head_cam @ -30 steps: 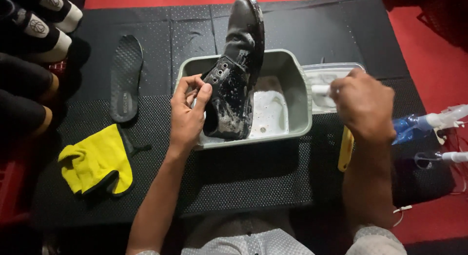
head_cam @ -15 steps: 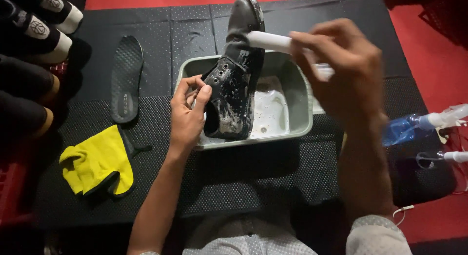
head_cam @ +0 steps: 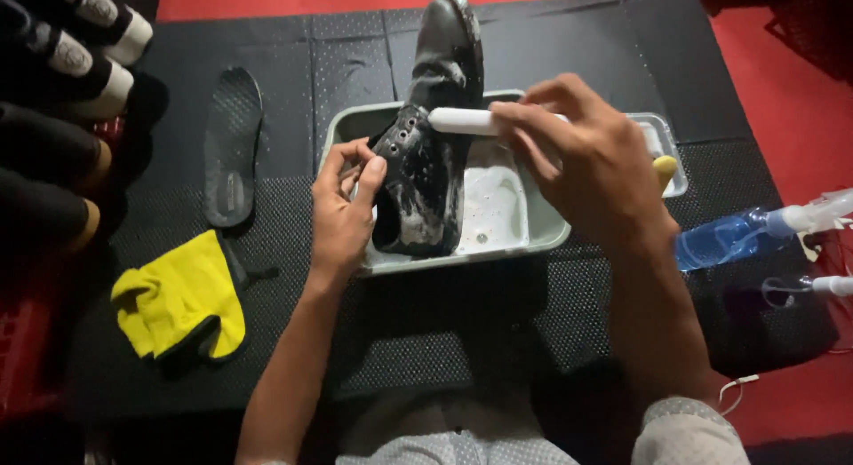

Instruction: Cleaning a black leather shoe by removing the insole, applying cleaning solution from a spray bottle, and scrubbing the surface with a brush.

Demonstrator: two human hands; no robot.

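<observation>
From the head camera, looking down, a black shoe stands heel-down in a grey basin, its toe pointing away from the person and leaning past the basin's far rim. The shoe's upper is wet and streaked with white foam, and soapy water lies in the bottom of the basin to the shoe's right.

The left hand holds the shoe at its opening: the thumb and fingers close in a narrow grip on the edge of the upper near the eyelets. The right hand is raised over the basin, its fingers wrapped tight around a white brush handle, whose free end lies against the shoe's side just above the eyelets. The bristles cannot be made out.

The basin sits on a black mat that covers the surface. To the left of the basin, well apart from it, a dark insole lies flat. Nearer the person, a yellow cloth lies crumpled on the mat.

Behind the right hand a clear tray touches the basin's right side, and a yellow-tipped tool shows at its edge. A blue spray bottle lies on its side at the right edge. Several dark bottles are stacked at the upper left.
</observation>
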